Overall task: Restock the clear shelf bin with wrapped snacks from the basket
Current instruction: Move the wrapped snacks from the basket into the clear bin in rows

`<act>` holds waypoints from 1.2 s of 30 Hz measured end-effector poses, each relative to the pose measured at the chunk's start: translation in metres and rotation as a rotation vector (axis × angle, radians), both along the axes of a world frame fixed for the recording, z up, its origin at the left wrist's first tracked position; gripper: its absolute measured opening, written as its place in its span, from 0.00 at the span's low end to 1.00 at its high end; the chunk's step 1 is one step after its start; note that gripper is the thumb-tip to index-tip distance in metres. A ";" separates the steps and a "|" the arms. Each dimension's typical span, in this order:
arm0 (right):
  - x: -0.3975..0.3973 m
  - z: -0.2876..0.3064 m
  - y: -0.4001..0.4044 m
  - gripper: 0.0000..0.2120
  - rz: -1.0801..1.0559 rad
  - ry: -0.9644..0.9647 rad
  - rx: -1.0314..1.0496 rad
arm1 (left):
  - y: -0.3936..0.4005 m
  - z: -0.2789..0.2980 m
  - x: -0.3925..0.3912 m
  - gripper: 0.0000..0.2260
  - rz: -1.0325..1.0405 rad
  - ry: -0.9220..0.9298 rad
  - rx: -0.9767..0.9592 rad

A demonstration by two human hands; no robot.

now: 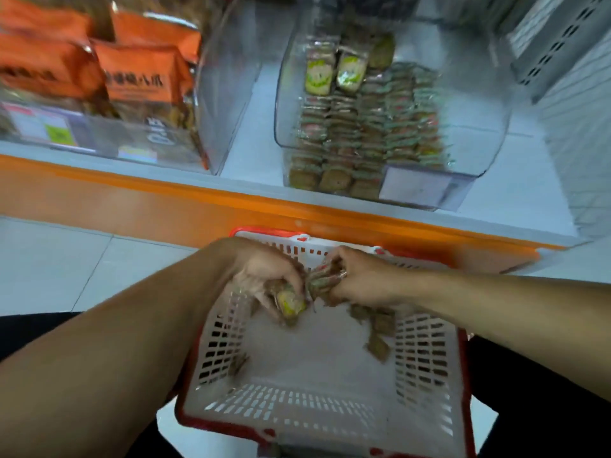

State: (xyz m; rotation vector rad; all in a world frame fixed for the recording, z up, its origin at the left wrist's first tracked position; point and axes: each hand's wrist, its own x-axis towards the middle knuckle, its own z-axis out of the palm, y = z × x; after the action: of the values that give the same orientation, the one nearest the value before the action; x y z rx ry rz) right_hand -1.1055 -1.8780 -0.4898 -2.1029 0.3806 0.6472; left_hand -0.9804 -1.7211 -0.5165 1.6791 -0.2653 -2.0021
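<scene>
A white basket with a red rim point(297, 404) sits low in front of me, with a few brown wrapped snacks point(377, 345) loose inside. My left hand point(264, 276) grips a yellow-green wrapped snack point(291, 302) over the basket. Close beside it, my right hand point(360, 279) holds a bunch of wrapped snacks point(319, 284). The clear shelf bin point(479, 133) stands on the shelf above, packed with rows of wrapped snacks point(370, 133). The picture is blurred by motion.
A second clear bin point(224, 94) at the left holds orange snack bags point(139, 74). The shelf has an orange front edge point(231, 200). A grey perforated shelf upright point(555, 41) rises at the far right. Pale floor tiles point(66, 266) lie to the left.
</scene>
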 end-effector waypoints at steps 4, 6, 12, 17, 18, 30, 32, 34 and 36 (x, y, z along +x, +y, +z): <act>0.015 0.095 -0.021 0.18 0.196 -0.049 -0.039 | -0.012 0.094 0.012 0.22 -0.125 -0.119 -0.069; 0.020 0.134 -0.038 0.21 0.220 -0.106 0.052 | -0.012 0.136 0.020 0.23 -0.086 -0.140 -0.171; 0.056 0.183 -0.093 0.26 -0.176 -0.522 0.121 | -0.024 0.193 0.038 0.14 0.518 -0.350 -0.587; 0.110 0.154 -0.125 0.27 -0.501 -0.611 -0.111 | -0.066 0.186 0.027 0.17 0.736 -0.483 -0.667; 0.123 0.147 -0.131 0.27 -0.526 -0.601 -0.127 | -0.073 0.183 0.028 0.20 0.721 -0.506 -0.667; 0.190 0.104 -0.141 0.27 -0.646 -0.566 -0.282 | -0.089 0.157 0.048 0.13 0.733 -0.479 -0.580; 0.190 0.105 -0.140 0.34 -0.647 -0.568 -0.320 | -0.087 0.157 0.049 0.14 0.753 -0.461 -0.572; 0.188 0.107 -0.140 0.41 -0.635 -0.546 -0.357 | -0.086 0.158 0.049 0.13 0.762 -0.452 -0.572; 0.185 0.109 -0.140 0.42 -0.637 -0.515 -0.329 | -0.086 0.158 0.048 0.13 0.760 -0.447 -0.573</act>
State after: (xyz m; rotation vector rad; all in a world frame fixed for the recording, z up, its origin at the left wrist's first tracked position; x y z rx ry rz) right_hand -0.9200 -2.0182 -0.3809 -2.1766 0.8463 -0.3455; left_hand -0.9323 -1.8074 -0.3583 1.5021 -0.2654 -0.8834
